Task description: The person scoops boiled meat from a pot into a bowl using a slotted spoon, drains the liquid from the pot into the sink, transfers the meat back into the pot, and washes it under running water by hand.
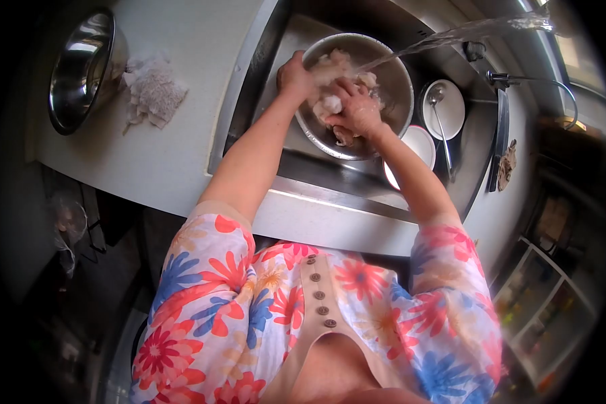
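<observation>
A round metal basin stands in the sink, holding pale, wet pieces that look like raw meat. My left hand is closed on the basin's left rim, its fingers partly hidden behind the edge. Inside the basin, my right hand has its fingers bent down around some pale pieces, with a whiter lump beside the thumb. A stream of water pours in from the upper right and lands among the pieces, just above my right hand.
Right of the basin are a white bowl with a metal ladle in it and another white, red-rimmed bowl. A crumpled white cloth and a tilted metal bowl sit on the left counter.
</observation>
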`<state>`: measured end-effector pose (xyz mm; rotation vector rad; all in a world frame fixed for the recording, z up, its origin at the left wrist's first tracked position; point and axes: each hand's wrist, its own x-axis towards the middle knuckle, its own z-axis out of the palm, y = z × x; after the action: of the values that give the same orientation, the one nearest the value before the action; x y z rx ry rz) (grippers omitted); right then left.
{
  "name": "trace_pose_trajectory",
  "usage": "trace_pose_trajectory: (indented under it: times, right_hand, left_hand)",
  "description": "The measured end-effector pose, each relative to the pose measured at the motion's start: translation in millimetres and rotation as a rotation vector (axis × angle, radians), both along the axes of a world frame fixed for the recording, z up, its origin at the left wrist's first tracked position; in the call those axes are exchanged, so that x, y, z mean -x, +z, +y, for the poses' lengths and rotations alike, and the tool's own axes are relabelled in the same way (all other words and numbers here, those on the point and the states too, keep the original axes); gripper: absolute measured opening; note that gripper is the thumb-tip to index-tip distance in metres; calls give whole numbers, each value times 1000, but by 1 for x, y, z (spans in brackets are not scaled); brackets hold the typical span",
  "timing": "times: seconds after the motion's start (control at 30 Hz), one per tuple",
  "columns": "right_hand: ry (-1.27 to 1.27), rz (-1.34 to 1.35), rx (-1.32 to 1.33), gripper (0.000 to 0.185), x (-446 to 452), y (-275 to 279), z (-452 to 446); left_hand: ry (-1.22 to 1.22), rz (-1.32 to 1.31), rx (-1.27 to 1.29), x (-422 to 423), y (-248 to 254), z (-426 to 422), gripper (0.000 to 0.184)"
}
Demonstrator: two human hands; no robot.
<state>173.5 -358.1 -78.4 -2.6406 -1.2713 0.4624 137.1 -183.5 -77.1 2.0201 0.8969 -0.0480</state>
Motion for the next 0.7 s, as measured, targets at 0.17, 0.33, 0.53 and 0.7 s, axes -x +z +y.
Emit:
trace_pose_trajectory:
  times: [0.17, 0.33, 0.53, 0.7]
  right_hand:
    - [-475, 349, -106, 59, -64, -5, -36]
    - [-514, 283, -277, 65, -79, -30, -3]
    - [120, 101, 164, 69, -7, 29, 24]
    - [73, -205, 46, 52, 11, 7, -36]
  left_hand:
    - [9, -4, -15, -1, -1, -1, 42]
    - [17, 6, -26, -3, -6, -3, 38]
    - [15, -13, -54, -4, -3, -2, 40]
    - [19, -52, -72, -4, -4, -4, 43]
